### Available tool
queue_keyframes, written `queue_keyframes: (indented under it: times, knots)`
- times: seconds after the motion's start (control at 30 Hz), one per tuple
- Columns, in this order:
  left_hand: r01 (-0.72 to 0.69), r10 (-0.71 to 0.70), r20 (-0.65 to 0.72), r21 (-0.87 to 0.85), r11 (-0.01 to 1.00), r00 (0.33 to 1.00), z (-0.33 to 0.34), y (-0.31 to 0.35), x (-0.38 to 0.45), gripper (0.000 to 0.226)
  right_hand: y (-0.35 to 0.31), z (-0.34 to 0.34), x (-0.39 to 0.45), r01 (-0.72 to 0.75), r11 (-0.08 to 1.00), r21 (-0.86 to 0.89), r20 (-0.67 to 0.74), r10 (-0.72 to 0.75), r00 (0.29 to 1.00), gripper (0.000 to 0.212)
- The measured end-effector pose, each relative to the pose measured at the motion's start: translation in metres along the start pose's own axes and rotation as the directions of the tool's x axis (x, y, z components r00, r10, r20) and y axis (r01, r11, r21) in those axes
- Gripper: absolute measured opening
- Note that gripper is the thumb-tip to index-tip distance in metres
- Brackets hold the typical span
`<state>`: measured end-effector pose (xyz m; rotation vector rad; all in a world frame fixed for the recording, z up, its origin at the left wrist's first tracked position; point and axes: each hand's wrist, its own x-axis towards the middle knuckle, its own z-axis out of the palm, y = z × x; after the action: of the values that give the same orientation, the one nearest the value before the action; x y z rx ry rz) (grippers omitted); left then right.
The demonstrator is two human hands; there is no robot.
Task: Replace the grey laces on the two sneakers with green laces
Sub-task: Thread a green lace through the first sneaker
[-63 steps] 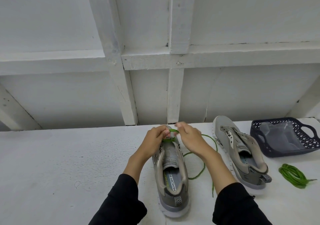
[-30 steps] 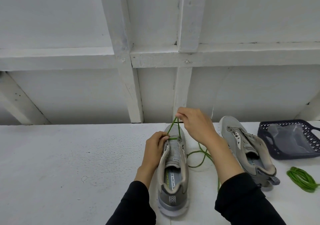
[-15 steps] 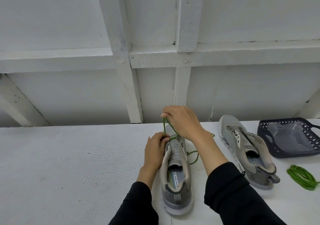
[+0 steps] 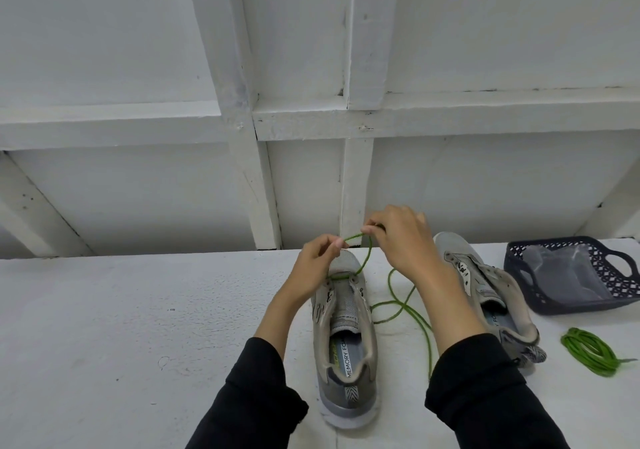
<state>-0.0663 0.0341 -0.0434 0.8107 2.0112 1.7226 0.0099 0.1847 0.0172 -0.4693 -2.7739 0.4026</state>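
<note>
Lace: green lace at centre frame, threaded through the toe eyelets of the near sneaker.
Hands: left hand and right hand both pinching it.
Change: left hand has lifted off the shoe to take an end.
Meaning: lacing just begun; second sneaker and coiled lace, lower right on the desk, untouched.

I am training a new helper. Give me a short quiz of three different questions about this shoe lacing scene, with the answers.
1. True or false: the coiled green lace lies inside the dark blue plastic basket.
2. How many rows of eyelets on the grey mesh sneaker between the arms carry the loose green lace? A) one B) three C) all
3. Fill in: the left hand and right hand each ___ the loose green lace above the toe.

Key: 1 false, it lies on the white table. 2 A. 3 pinch.
</note>
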Motion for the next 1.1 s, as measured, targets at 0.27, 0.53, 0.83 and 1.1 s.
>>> queue_keyframes:
  times: [0.27,0.53,0.83,1.1]
  knots:
    - [0.144,-0.419,-0.227,-0.713,0.687,0.879,-0.021,-0.008,-0.004,0.032,-0.001,0.018,-0.018,-0.208,0.609,0.765,0.18,0.108,0.978,0.041]
    - [-0.06,0.161,-0.355,0.278,0.959,0.921,-0.024,-0.026,-0.023,0.03,-0.008,0.033,-0.032,-0.137,0.745,0.653,0.134,0.064,0.989,0.035]
    - [-0.005,-0.168,-0.211,-0.637,0.771,0.963,-0.024,0.004,-0.022,0.034,-0.013,0.039,-0.04,-0.167,0.698,0.697,0.137,0.099,0.986,0.04]
    - [0.195,-0.049,-0.487,0.255,0.947,0.872,-0.072,-0.014,-0.03,0.03,0.0,0.036,-0.046,-0.297,0.419,0.858,0.232,0.2,0.952,0.035]
